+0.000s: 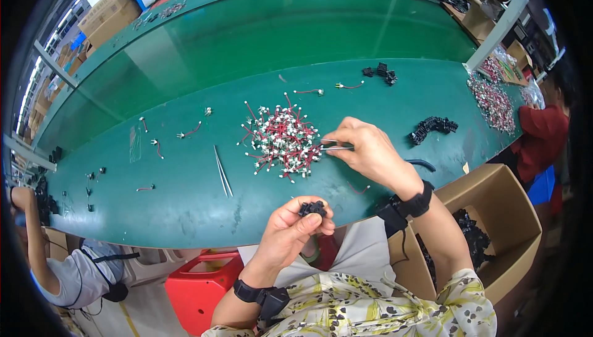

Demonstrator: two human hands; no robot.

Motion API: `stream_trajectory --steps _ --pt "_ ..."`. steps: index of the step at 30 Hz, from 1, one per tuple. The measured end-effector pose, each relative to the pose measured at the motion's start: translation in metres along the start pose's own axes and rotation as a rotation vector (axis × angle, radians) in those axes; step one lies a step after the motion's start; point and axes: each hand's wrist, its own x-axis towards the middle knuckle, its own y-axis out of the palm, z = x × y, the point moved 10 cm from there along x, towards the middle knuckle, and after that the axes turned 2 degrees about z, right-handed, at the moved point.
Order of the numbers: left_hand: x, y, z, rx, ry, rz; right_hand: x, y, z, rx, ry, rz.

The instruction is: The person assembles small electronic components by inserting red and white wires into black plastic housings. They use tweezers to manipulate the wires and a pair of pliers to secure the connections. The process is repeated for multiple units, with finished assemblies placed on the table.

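Small black connector (313, 208) half buried under left-hand fingers (307, 223); tweezer (336, 148) grip end swallowed by right hand (370, 152). Cardboard box (494, 213) contents too dark to identify.

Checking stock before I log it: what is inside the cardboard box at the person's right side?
The cardboard box holds small black parts, heaped against its near wall. The right forearm covers part of the heap, and the box floor beneath cannot be seen.
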Motion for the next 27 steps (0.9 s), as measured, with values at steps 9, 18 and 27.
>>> stream_trajectory --steps 9,18,27 --pt "0.006 -0.002 0.003 -0.007 -0.032 -0.046 -0.004 -0.013 -0.013 0.347 0.158 0.11" --pt "0.014 0.008 -0.002 0.159 0.082 -0.098 -0.048 -0.053 -0.023 0.391 0.347 -0.286" --pt "0.027 0.033 -0.018 0.305 0.284 -0.095 -0.094 -0.048 -0.014 0.566 0.423 -0.314"
